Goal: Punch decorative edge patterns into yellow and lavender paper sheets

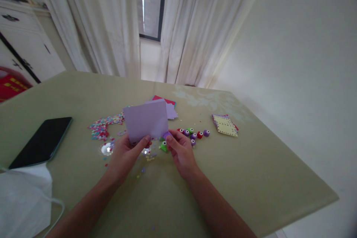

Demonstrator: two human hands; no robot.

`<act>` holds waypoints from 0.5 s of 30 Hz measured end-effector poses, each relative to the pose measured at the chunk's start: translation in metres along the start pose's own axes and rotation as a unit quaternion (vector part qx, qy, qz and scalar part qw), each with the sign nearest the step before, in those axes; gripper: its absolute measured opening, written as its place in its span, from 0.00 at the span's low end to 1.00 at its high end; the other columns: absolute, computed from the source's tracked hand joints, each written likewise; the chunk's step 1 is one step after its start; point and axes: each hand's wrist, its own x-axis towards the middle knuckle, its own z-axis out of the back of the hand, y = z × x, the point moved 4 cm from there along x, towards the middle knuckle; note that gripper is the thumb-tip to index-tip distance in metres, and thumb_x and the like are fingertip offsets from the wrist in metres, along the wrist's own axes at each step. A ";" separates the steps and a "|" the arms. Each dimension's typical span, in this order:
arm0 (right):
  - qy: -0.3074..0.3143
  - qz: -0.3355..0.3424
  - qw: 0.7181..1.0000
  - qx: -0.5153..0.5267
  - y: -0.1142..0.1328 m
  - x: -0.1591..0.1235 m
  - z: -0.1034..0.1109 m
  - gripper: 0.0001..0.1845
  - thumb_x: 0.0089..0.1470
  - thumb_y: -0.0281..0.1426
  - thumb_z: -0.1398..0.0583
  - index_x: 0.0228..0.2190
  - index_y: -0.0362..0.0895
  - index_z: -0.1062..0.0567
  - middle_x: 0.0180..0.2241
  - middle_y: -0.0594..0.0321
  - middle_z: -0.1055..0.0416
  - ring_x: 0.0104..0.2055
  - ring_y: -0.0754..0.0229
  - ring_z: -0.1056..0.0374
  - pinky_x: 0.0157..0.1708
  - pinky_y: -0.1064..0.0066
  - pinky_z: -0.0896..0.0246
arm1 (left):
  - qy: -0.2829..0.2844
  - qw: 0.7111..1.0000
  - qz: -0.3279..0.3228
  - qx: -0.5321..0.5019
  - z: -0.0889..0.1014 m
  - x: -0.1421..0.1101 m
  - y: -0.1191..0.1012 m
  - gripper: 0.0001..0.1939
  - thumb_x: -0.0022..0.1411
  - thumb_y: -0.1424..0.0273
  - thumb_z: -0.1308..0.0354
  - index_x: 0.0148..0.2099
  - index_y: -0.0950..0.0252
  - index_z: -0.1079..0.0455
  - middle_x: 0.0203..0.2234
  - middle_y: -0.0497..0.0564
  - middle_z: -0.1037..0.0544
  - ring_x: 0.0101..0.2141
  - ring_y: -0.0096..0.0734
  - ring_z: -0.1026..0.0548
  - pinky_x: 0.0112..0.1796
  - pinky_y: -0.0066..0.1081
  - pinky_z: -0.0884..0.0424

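Hands (126, 152) (180, 150) pinch paper's (146, 121) edge — mid-table (251, 178)

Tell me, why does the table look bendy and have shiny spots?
Head view: the wide lens bows the olive green table; light glares off a shiny spot by the left hand; the pale purple paper sheet looks slightly soft.

Matt lilac paper sheet (146, 121), glossy black phone (41, 142), smooth olive tabletop (237, 171).
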 end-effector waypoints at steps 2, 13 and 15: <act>0.003 -0.007 1.000 0.001 0.000 0.000 0.000 0.26 0.39 0.45 0.20 0.37 0.44 0.17 0.30 0.66 0.24 0.26 0.68 0.39 0.27 0.73 0.43 | 0.001 1.000 0.001 0.007 0.000 0.000 -0.001 0.20 0.50 0.53 0.25 0.35 0.65 0.22 0.25 0.50 0.16 0.27 0.38 0.19 0.29 0.31 0.25; 0.019 -0.032 0.999 -0.015 -0.002 0.002 0.005 0.26 0.40 0.45 0.20 0.37 0.45 0.19 0.30 0.68 0.26 0.26 0.68 0.40 0.25 0.75 0.49 | 0.002 0.999 0.019 0.028 -0.001 -0.002 -0.002 0.20 0.50 0.53 0.27 0.35 0.64 0.22 0.25 0.51 0.15 0.27 0.40 0.18 0.29 0.32 0.24; 0.020 -0.034 0.999 -0.030 0.000 0.003 0.007 0.26 0.40 0.44 0.20 0.37 0.45 0.18 0.29 0.67 0.25 0.26 0.68 0.39 0.26 0.75 0.47 | 0.004 0.999 0.018 0.028 0.001 0.000 -0.003 0.20 0.50 0.54 0.28 0.36 0.64 0.22 0.26 0.50 0.15 0.28 0.41 0.17 0.30 0.32 0.24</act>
